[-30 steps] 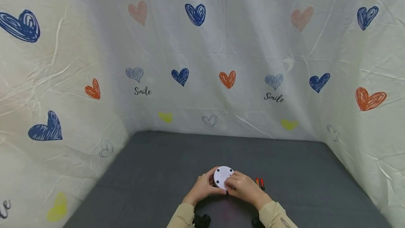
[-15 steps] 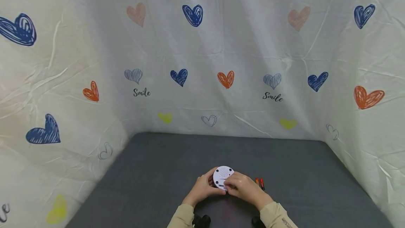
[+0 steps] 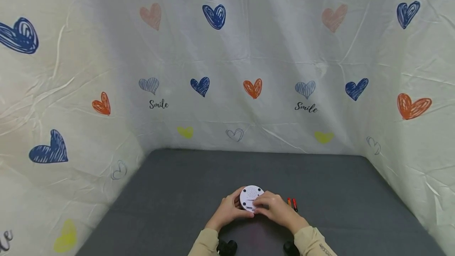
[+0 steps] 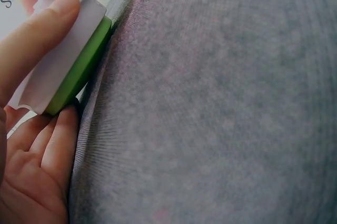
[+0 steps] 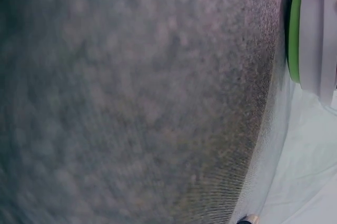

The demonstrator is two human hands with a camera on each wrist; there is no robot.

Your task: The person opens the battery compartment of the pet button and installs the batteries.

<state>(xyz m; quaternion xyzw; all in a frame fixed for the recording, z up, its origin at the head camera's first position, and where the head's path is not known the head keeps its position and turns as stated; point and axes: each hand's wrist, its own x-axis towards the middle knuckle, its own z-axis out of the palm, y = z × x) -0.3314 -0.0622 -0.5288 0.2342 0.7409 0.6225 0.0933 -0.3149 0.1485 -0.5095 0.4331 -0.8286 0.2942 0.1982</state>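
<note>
My left hand (image 3: 230,210) grips a round white device (image 3: 251,191) by its rim, underside up. That underside carries a patch of small holes, black feet and a slot-like battery recess. In the left wrist view the green face of the device (image 4: 81,68) points down, with the left thumb on its pale edge and fingers beneath. The curled thumb and fingers of my right hand (image 3: 277,209) pinch the battery cover over the recess; they hide most of the cover. Two red-and-black batteries (image 3: 294,204) lie on the table just right of the right hand.
A dark grey cloth (image 3: 185,192) covers the table. White curtains (image 3: 227,42) printed with hearts stand behind it and at both sides. Black wrist gear (image 3: 227,247) shows beneath the left forearm.
Over the last second the right fingers have drawn back slightly to the right, and the battery recess on the underside has come into sight. The left hand keeps its hold, nearly still.
</note>
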